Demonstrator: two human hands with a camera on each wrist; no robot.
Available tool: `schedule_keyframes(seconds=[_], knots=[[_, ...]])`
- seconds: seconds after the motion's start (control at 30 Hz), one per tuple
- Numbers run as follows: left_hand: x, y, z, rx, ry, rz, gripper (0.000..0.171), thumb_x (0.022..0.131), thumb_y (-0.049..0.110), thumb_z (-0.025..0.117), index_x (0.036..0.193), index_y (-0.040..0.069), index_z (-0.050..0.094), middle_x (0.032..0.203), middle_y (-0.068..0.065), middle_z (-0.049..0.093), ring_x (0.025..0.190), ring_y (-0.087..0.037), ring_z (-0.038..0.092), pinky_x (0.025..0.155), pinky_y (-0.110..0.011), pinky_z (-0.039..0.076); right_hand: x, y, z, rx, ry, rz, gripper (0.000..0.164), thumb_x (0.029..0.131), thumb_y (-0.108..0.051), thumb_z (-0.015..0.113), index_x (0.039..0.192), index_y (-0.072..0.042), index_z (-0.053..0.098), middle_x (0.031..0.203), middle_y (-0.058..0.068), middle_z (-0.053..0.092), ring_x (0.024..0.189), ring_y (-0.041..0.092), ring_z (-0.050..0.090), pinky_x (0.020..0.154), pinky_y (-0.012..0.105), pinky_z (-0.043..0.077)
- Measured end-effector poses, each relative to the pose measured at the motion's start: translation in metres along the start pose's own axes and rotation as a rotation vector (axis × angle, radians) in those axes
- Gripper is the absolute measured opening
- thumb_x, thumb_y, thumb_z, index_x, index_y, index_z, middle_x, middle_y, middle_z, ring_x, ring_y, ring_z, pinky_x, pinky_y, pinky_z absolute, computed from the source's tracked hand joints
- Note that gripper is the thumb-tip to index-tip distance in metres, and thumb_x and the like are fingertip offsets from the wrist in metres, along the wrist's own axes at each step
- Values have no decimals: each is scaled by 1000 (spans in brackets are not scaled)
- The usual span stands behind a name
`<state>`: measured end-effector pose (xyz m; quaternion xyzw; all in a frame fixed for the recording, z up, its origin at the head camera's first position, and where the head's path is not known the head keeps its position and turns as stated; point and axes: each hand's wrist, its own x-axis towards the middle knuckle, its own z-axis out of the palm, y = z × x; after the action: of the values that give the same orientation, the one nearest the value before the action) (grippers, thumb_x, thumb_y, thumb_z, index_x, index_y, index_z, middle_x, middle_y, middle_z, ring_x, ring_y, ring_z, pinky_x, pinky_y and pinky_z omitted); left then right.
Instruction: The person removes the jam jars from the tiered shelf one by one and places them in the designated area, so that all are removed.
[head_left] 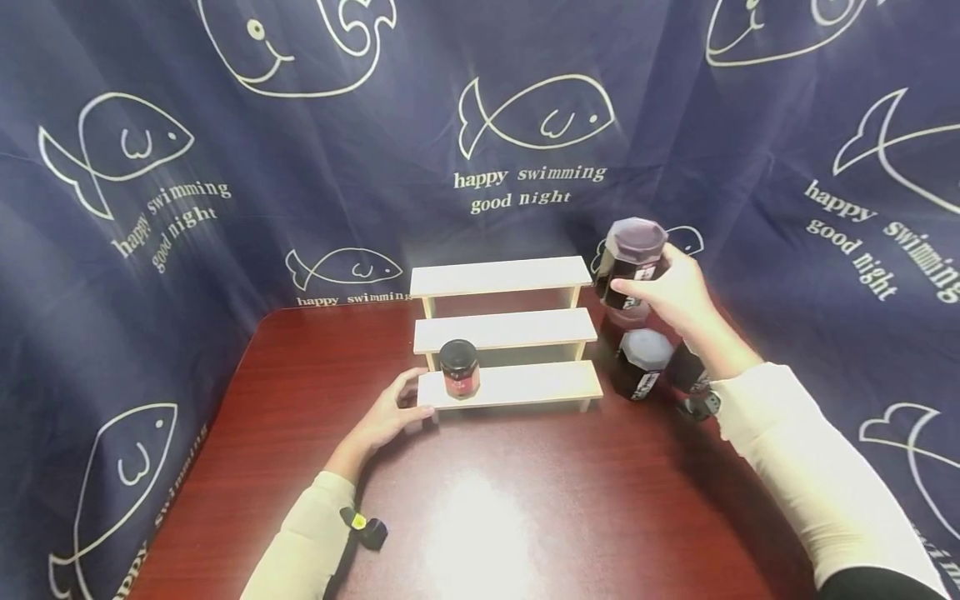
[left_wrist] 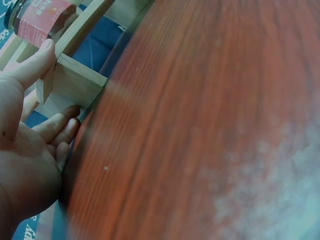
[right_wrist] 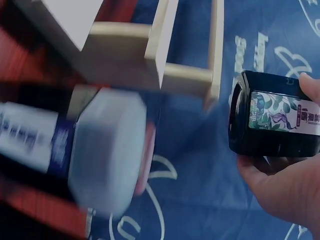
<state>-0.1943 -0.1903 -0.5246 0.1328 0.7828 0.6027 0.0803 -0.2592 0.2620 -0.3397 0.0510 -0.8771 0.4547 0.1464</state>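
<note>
My right hand [head_left: 681,290] grips a dark jar with a purple faceted lid [head_left: 636,240], lifted beside the top of a three-tier wooden shelf [head_left: 536,382]. In the right wrist view this dark jar [right_wrist: 275,117] shows a label with leaves, and the fingers and thumb hold its sides. My left hand [head_left: 385,414] holds the left end of the lowest tier, thumb at the front corner. The left wrist view shows the thumb [left_wrist: 40,62] on the wood and the other fingers curled near the end support. A small black-lidded jar [head_left: 460,371] stands on that tier's left part.
Right of the shelf stands a dark jar with a grey-white lid [head_left: 647,350], with other dark jars [head_left: 688,368] partly hidden by my right arm. All rest on a reddish-brown table [head_left: 322,350]. A blue fish-print curtain [head_left: 337,167] hangs behind and at both sides.
</note>
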Motion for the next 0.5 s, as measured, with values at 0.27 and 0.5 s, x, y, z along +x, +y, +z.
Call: schedule_keyframes(seconds=[0.27, 0.5], knots=[[-11, 33, 1, 1, -15, -16, 73, 87, 0, 75, 149, -3, 37, 134, -31, 56, 127, -45, 52, 101, -51, 44, -8, 29, -40, -70, 60, 28, 68, 80, -35, 86, 134, -6, 58, 119, 14, 66, 99, 12, 57, 85, 24, 41], [-9, 33, 3, -3, -19, -17, 73, 87, -1, 75, 149, -4, 37, 134, -31, 57, 127, -45, 52, 99, -43, 45, -16, 65, -79, 70, 159, 44, 58, 80, -17, 87, 132, -13, 61, 102, -17, 65, 90, 1, 58, 79, 12, 43]])
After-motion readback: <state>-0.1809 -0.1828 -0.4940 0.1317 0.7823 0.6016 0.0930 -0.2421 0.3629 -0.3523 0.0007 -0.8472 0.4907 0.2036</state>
